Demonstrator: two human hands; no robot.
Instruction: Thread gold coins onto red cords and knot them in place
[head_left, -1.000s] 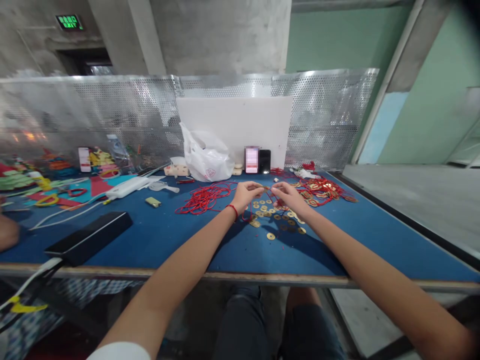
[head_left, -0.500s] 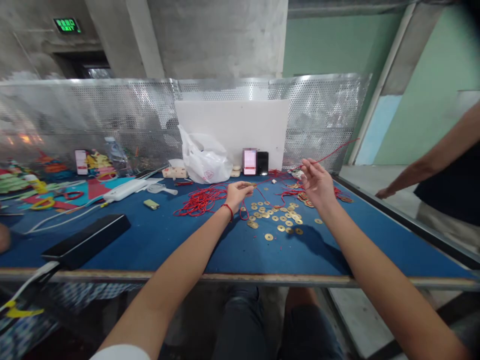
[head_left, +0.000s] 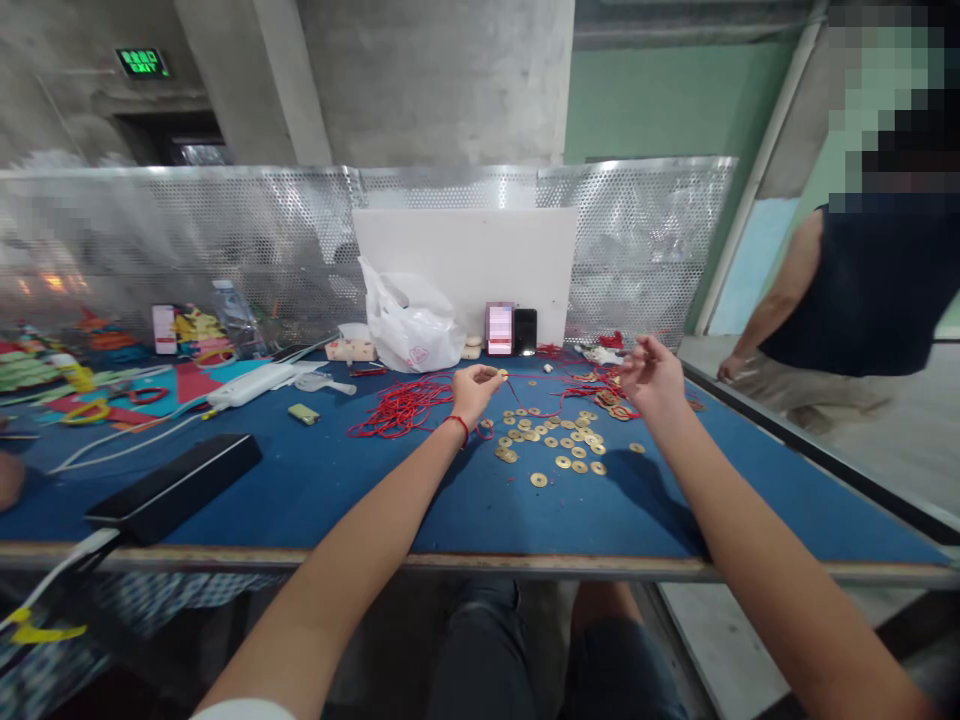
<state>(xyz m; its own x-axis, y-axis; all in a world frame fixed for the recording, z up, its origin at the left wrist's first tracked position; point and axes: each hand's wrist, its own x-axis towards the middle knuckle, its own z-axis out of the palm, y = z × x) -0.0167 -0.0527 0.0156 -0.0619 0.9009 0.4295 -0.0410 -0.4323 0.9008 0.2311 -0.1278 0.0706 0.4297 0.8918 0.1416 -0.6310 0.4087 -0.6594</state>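
Pinching a small gold disc [head_left: 501, 374], probably a coin, between thumb and fingertips, the left hand [head_left: 474, 392] has its grip clamped on it just above the blue tabletop [head_left: 360, 500]. A thin red cord [head_left: 540, 386] appears to run from near that pinch toward the right, its long axis roughly side to side, passing above the coins. Whether it goes through the disc is too small to tell. Loose holed brass coins [head_left: 547, 445] lie spread between the hands and closer to the viewer, nearer the left hand than the right. The right hand [head_left: 651, 375] is raised off the tabletop, grip apart, fingers loosely spread, nothing visible in it, above a red cord tangle with coins caught in it [head_left: 611, 400]. To the left of the left hand lies a heap of tangled red cord [head_left: 401, 412]. Further back are a white plastic bag [head_left: 411, 330], an upright phone [head_left: 499, 329], and a white board [head_left: 457, 260]. A co-worker in a dark sleeveless top [head_left: 870, 290] stands off to the right.
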